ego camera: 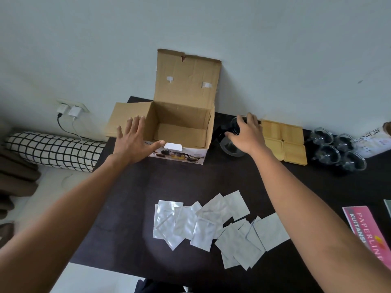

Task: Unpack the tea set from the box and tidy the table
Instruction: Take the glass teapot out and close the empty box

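Box (pixel 179 127) stood open at table's (pixel 131 208) far edge; left hand (pixel 135 140), fingers spread flat, touched its front-left corner; right hand (pixel 246 134) gripped glass teapot (pixel 229 149) just beside box's right wall.

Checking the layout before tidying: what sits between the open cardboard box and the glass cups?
In the head view, the glass teapot, gripped by the right hand, then four wooden coasters, lie between box and cups.

The dark table (pixel 190 180) carries an open box (pixel 179 132), teapot (pixel 229 148), wooden coasters (pixel 283 142), glass cups (pixel 336 149), foil sachets (pixel 211 225) and a pink booklet (pixel 366 229).
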